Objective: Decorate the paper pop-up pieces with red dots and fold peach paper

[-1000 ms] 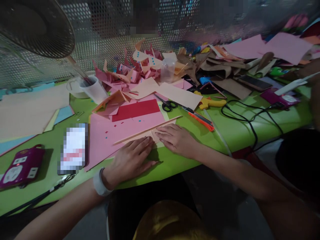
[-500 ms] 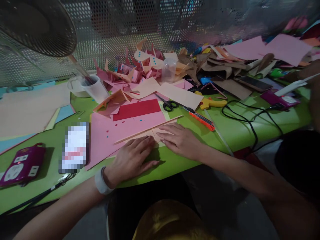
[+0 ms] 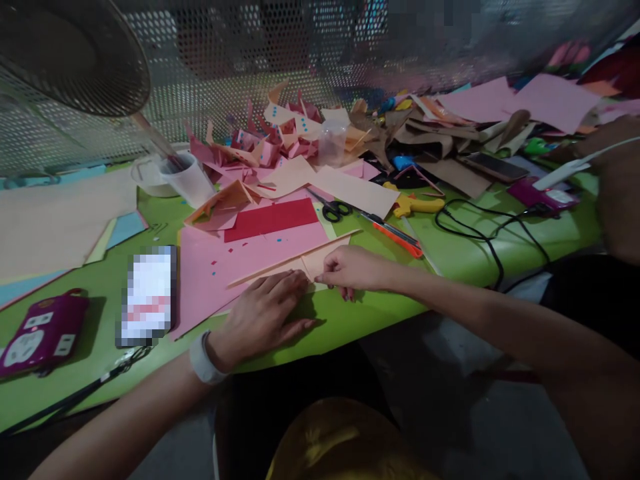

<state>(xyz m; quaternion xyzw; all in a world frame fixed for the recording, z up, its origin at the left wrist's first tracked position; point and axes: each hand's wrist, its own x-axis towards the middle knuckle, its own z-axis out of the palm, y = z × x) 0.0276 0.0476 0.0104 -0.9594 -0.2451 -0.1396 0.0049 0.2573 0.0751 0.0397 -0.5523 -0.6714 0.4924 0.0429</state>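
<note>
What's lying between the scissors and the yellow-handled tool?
In the head view, an orange box cutter lies on the green table between the scissors and yellow-handled tool.

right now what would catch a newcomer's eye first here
Two hands at the near edge of the green table: the left hand lies flat on a folded peach paper, and the right hand pinches its corner. Behind them a heap of pink and peach paper scraps rises against the mesh wall, with scissors lying in front of it.
</note>
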